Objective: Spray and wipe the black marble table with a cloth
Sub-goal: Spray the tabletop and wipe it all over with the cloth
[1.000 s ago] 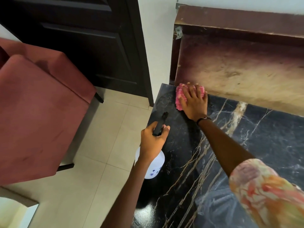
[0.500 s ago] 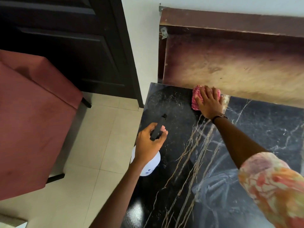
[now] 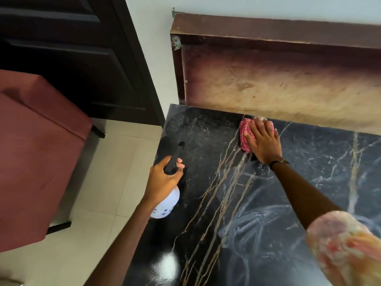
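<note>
The black marble table (image 3: 206, 129), veined in gold and white, fills the lower right. A bunched pink cloth (image 3: 245, 135) lies against its far edge, under the wooden panel. My right hand (image 3: 265, 141) presses flat on the cloth with fingers spread. My left hand (image 3: 164, 180) grips a white spray bottle (image 3: 168, 205) with a black nozzle, held over the table's left edge. Wet streaks show on the marble near me.
A brown wooden panel (image 3: 278, 79) rises behind the table against the white wall. A dark door (image 3: 82, 58) stands at the left. A red upholstered chair (image 3: 35, 151) sits on the beige tiled floor (image 3: 115, 182) left of the table.
My right hand has slid the pink cloth rightward along the table's far edge. The left hand keeps the spray bottle at the left edge.
</note>
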Tool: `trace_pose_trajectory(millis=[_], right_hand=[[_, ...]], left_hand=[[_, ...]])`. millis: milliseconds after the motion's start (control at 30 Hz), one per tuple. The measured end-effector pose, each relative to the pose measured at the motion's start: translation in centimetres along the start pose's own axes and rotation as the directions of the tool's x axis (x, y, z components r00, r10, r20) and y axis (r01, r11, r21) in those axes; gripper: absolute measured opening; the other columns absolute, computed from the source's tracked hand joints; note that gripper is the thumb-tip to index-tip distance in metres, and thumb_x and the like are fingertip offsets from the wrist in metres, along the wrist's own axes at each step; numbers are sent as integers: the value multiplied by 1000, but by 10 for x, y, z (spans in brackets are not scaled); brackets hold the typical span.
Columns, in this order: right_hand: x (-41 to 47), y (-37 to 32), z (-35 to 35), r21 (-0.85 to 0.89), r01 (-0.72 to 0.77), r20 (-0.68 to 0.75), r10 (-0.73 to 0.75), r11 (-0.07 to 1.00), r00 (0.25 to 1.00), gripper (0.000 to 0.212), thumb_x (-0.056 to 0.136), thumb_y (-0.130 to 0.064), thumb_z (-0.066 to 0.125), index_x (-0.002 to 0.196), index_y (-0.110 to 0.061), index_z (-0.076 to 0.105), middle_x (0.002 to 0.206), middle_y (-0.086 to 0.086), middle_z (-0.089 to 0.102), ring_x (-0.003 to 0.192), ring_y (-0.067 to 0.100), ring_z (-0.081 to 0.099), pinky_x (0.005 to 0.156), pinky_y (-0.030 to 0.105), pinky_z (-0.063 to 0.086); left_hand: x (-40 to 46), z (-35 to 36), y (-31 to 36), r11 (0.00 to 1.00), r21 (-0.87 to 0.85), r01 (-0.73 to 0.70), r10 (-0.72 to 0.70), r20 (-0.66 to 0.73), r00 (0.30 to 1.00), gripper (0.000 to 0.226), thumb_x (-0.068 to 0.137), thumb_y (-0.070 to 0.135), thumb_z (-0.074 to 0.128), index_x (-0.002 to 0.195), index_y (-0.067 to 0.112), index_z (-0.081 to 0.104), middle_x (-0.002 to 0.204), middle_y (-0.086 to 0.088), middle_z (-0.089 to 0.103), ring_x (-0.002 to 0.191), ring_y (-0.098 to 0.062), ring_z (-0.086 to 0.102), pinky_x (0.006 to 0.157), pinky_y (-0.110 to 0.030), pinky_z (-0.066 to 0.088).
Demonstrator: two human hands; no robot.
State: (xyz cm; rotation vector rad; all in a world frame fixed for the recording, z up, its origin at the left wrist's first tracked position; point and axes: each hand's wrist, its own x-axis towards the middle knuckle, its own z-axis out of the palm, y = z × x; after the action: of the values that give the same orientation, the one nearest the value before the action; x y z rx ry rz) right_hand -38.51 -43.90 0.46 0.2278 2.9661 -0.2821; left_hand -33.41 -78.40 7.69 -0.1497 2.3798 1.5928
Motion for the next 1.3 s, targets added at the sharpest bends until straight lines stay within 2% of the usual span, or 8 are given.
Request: trace_pose_trajectory(millis=[200, 400, 567, 700, 867, 1000, 1133, 1300], right_hand=[[34, -39, 0, 8, 11, 31, -11, 1000, 999, 57, 102, -47, 23, 153, -27, 9, 162, 1, 5, 149, 28, -2, 117, 57, -2], [-33, 23, 3, -152, 400, 123, -385, 904, 915, 61, 97, -53, 13, 151, -26, 22, 160, 0, 22, 149, 26, 13, 119, 50, 16], [-20, 100, -16, -110, 143, 45, -139, 984, 989, 67, 94, -56, 7, 152, -26, 19, 160, 1, 21, 149, 26, 11, 119, 52, 13], [18, 71, -17, -17, -30, 1, 30, 999, 1000, 58, 100, -51, 21, 152, -28, 13, 161, 2, 13, 149, 30, 6, 117, 58, 7], [-6, 41, -4, -90, 224, 56, -220, 970, 974, 56, 101, -48, 23, 152, -27, 13, 162, 4, 11, 149, 30, 4, 119, 58, 7], [-55, 95, -4, -151, 410, 96, -400, 899, 912, 62, 98, -57, 9, 151, -27, 21, 160, 0, 21, 149, 25, 9, 119, 52, 15], [-45, 149, -19, -94, 196, 31, -194, 976, 981, 67, 95, -59, 4, 150, -26, 22, 158, 3, 26, 148, 27, 13, 119, 53, 15], [-26, 93, -10, -33, 39, -11, -39, 999, 999, 56, 100, -50, 26, 152, -29, 16, 161, 0, 12, 149, 28, 6, 117, 58, 5]], left_hand=[[1, 26, 17, 993, 117, -35, 38, -22, 999, 12, 80, 2, 64, 89, 9, 70, 86, -10, 71, 81, -20, 65, 72, -8, 46], [6, 72, 43, 994, 105, 28, -30, 19, 999, 9, 82, 7, 64, 89, 7, 71, 83, -9, 70, 80, -21, 64, 77, -28, 48], [3, 99, 54, 996, 59, 72, -74, 35, 997, 8, 85, 9, 61, 88, 6, 68, 73, -13, 66, 49, -7, 54, 52, -21, 39], [-5, 119, 58, 996, 55, 67, -69, 31, 997, 7, 85, 16, 64, 87, 14, 70, 71, -10, 67, 50, -4, 53, 49, -22, 41], [-13, 143, 58, 994, 38, 104, -105, 42, 994, 6, 85, 16, 64, 84, 12, 68, 75, -26, 64, 46, -12, 44, 43, -25, 36], [-16, 161, 62, 993, 63, 96, -101, 79, 992, 5, 85, 19, 64, 83, 17, 68, 65, -1, 65, 50, -5, 55, 53, -20, 44], [-22, 169, 63, 992, 76, 105, -111, 84, 990, 6, 84, 19, 65, 89, 17, 68, 79, -4, 71, 74, -14, 66, 67, -22, 49], [-41, 169, 58, 988, 112, 110, -117, 59, 991, 14, 84, 20, 66, 76, 32, 65, 65, 7, 67, 60, -10, 63, 56, -20, 46]])
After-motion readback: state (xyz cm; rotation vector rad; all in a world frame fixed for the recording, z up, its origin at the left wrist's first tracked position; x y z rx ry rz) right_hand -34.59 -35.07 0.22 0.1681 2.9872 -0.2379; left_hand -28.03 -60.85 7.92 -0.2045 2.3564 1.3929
